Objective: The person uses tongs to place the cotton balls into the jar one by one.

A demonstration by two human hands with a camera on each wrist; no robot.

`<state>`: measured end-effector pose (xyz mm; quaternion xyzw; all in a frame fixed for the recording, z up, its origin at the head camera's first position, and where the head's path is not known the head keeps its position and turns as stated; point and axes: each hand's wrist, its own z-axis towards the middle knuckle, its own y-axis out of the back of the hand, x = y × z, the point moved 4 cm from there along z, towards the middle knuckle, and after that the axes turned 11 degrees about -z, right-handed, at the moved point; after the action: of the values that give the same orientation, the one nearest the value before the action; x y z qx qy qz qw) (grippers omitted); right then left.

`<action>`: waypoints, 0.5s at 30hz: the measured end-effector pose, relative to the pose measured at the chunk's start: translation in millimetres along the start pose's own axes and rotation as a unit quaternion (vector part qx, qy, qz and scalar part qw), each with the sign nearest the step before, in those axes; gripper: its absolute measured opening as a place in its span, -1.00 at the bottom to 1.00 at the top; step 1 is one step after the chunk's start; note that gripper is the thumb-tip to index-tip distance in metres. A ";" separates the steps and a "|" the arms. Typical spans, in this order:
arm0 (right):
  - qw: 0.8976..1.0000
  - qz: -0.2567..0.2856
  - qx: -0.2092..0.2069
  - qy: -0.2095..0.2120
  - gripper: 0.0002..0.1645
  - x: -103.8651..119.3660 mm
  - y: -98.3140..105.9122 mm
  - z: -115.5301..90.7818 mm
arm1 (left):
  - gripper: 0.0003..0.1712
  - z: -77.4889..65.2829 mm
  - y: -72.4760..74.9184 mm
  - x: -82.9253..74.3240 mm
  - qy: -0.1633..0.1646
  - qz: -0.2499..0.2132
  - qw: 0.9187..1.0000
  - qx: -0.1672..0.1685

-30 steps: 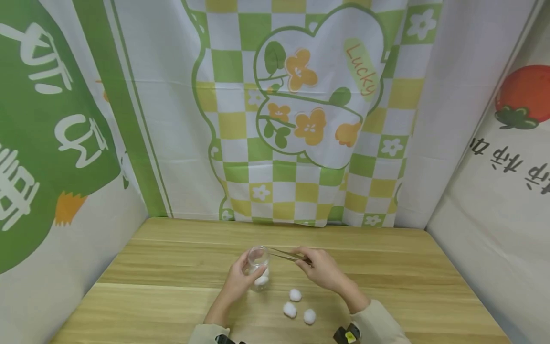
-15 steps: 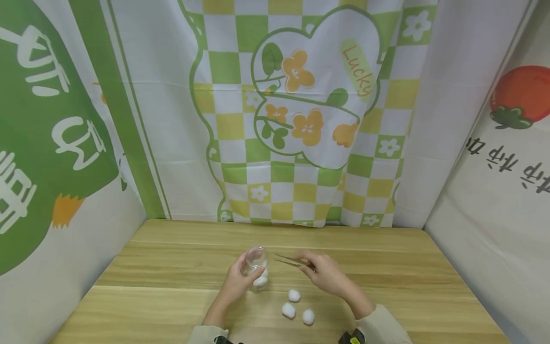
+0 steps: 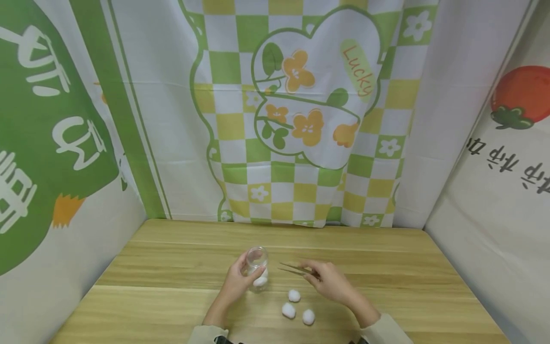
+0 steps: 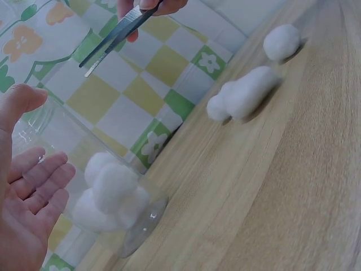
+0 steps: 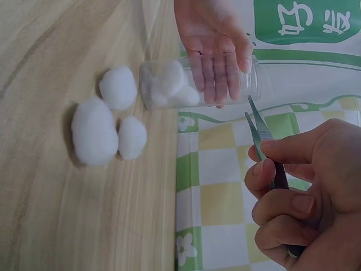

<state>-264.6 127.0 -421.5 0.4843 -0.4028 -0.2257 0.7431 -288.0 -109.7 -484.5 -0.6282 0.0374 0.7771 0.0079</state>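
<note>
My left hand [image 3: 235, 281] holds an upright clear glass jar [image 3: 257, 256], thumb on the near side and fingers round the far side. Several white cotton balls [image 4: 113, 192] lie in the bottom of the jar, whose mouth is uncovered. To the right, my right hand [image 3: 333, 283] grips metal tweezers [image 5: 260, 132] between thumb and fingers. The tweezers' tips are apart with nothing between them, pointing left toward the jar without touching it. Three loose cotton balls, one nearest the jar [image 3: 294, 295], one at left [image 3: 289, 310] and one at right [image 3: 308, 317], sit close together on the table.
The wooden table [image 3: 180, 267] extends on both sides of the hands. A checked green and yellow cloth [image 3: 283, 191] hangs behind its far edge. Printed fabric walls stand at the left [image 3: 51, 143] and right [image 3: 494, 191].
My right hand has drawn back from the jar's mouth, to the right and nearer, with the tweezers. The left hand and jar stay in place on the table, as do the three loose cotton balls.
</note>
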 end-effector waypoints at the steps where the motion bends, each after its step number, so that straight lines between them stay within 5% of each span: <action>1: 1.000 -0.001 0.000 0.002 -0.67 -0.3 -0.2 -1.1 | -0.27 0.0 -0.2 0.1 0.000 0.000 1.000 0.000; 15: 1.000 -0.006 0.000 0.007 -0.72 -7.5 -8.3 -11.8 | -0.29 1.5 0.5 3.1 0.002 -0.003 1.000 -0.001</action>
<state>-258.8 135.2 -434.3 0.4881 -0.3951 -0.2266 0.7445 -290.1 -110.2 -487.2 -0.6296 0.0351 0.7760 0.0095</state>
